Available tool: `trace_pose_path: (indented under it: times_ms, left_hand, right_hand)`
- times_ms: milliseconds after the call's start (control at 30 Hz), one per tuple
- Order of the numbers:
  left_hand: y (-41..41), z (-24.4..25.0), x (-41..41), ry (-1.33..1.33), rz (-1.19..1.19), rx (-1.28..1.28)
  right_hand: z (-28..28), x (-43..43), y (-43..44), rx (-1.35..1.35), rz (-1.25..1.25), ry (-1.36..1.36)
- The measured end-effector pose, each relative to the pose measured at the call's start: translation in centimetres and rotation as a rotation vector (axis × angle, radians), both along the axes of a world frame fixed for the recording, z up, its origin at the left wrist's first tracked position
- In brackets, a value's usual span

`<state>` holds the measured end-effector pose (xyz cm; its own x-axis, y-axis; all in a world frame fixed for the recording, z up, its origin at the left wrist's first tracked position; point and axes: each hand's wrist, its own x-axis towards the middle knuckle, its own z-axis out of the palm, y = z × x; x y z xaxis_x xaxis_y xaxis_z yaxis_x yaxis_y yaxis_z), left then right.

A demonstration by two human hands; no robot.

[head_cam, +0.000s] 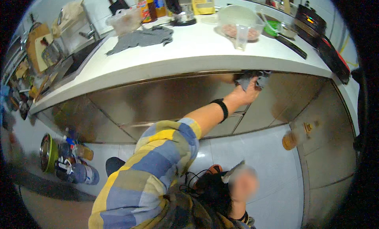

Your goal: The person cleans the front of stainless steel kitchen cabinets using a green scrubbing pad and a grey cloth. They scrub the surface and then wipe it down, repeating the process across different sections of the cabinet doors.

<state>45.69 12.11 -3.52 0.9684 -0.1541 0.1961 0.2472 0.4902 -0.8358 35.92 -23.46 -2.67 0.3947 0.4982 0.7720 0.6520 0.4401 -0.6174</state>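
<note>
My left hand (248,93) reaches across to the cabinet front, just below the worktop's edge. It grips a crumpled grey cloth (243,80) and presses it against the top of the brown cabinet door (177,96). Low in the view, my right hand (244,183) is blurred, held in front of my body above the floor. A greyish pointed thing (234,170) shows beside it; whether the hand holds that thing is unclear. Another grey cloth (142,38) lies spread on the white worktop (189,47).
On the worktop stand a clear bowl of minced meat (254,33), a measuring cup (241,38), a black-handled knife (291,47) and a plastic bag (124,22). A sink (84,59) is at left. Bottles (84,172) and a green-rimmed basin (52,153) sit on the floor.
</note>
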Motion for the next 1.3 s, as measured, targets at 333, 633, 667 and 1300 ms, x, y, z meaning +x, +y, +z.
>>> trace_pose_path:
  times_ms: [333,633,667,1300]
  left_hand:
    - [-3.0,-3.1,-16.7,-0.528,-0.863,-1.510]
    - [-1.3,-6.6,-41.3,-1.456,-0.290,-1.277]
    - [-0.5,-5.9,-43.9,-1.562,-0.488,-1.273]
    - [-4.1,-15.7,-23.6,-1.347,-0.445,-1.711]
  right_hand:
    - [0.2,-3.6,0.5,-0.183,0.018,-0.029]
    - [-1.6,-6.8,4.6,-0.308,0.175,-0.039]
    - [-1.4,-7.2,4.9,-0.308,0.168,-0.065]
    - [-5.8,-3.3,7.7,-0.462,0.082,0.032]
